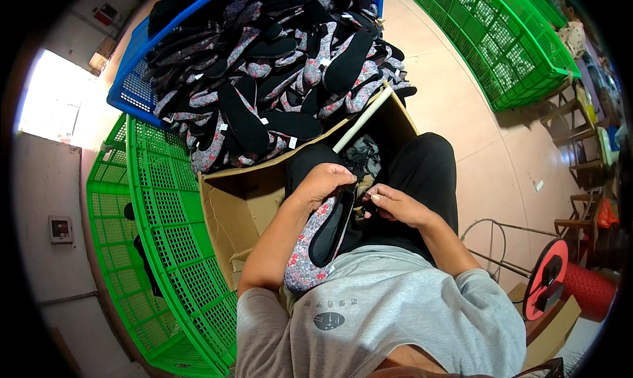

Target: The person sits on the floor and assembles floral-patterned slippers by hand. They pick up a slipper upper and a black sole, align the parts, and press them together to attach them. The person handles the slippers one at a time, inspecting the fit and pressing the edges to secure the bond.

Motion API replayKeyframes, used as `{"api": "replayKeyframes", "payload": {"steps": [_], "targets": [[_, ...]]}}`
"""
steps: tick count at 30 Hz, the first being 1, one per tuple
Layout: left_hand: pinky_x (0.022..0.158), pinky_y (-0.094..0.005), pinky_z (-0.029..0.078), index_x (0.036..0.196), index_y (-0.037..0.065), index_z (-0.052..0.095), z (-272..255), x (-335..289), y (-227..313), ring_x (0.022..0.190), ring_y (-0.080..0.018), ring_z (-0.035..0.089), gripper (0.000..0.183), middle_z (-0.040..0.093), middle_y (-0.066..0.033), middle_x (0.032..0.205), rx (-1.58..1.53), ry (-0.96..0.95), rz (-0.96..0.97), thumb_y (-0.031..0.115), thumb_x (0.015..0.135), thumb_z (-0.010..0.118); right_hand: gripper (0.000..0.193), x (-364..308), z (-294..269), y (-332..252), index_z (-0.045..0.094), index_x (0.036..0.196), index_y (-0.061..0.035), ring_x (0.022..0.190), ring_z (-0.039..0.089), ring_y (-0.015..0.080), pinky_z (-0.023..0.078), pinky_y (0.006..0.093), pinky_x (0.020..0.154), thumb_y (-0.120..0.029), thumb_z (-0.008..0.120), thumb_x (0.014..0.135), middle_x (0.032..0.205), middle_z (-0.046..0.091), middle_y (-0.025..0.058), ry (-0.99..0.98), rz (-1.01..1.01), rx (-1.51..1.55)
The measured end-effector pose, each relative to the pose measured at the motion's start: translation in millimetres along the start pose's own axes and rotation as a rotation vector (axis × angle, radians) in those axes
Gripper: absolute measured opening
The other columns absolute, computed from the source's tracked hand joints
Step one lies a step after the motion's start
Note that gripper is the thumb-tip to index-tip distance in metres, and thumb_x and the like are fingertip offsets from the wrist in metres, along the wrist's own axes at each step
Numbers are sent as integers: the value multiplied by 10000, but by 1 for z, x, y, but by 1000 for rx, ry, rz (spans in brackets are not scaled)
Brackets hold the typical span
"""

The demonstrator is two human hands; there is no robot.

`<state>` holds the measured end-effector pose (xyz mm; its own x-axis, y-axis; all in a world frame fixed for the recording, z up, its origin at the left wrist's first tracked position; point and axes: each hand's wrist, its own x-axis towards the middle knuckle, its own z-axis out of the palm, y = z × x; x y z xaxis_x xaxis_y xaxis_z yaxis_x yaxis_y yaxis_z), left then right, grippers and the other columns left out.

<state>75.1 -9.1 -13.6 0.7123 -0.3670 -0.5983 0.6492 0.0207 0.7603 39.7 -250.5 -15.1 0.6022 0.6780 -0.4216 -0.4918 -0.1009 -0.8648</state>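
Note:
A floral cloth shoe (304,258), grey with red flowers and a black inner side, lies over my lap against my grey shirt. My left hand (324,182) is closed in a pinch on its far end. Just right of that end, my right hand (397,205) has thumb and fingers pressed together. What it pinches, if anything, is too small and dark to make out. Beyond my knees rises a large heap of similar floral and black shoes (264,68), many with small white tags.
The heap fills a blue crate (135,88) and leans over an open cardboard box (227,213) before me. A pale rod (362,119) crosses the box. Green crates (171,213) stand at left, another green crate (491,42) far right. A red round-topped stool (546,279) is near right.

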Motion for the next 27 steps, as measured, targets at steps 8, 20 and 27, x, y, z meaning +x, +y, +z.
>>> {"api": "replayKeyframes", "payload": {"steps": [8, 20, 27], "targets": [[605, -240, 469, 853, 19, 679, 0, 6, -7, 658, -106, 589, 101, 645, -25, 756, 15, 12, 1, 119, 856, 692, 232, 8, -1, 6, 550, 1193, -105, 599, 381, 28, 294, 175, 512, -250, 522, 1014, 903, 625, -10, -2, 72, 77], [600, -222, 424, 836, 26, 671, 10, 0, 1, 643, -77, 548, 88, 631, -3, 745, 40, 31, 16, 109, 853, 693, 202, 11, -7, 18, 548, 1128, -137, 571, 371, 31, 273, 192, 490, -305, 512, 1022, 880, 634, -20, -126, 14, 235], [627, -231, 473, 882, -4, 666, 3, 3, -7, 667, -108, 598, 129, 665, -50, 784, 3, 5, 21, 118, 857, 698, 216, 11, -5, 19, 549, 1139, -126, 566, 365, 33, 269, 192, 488, -305, 508, 1024, 888, 637, -12, -135, 0, 222]]}}
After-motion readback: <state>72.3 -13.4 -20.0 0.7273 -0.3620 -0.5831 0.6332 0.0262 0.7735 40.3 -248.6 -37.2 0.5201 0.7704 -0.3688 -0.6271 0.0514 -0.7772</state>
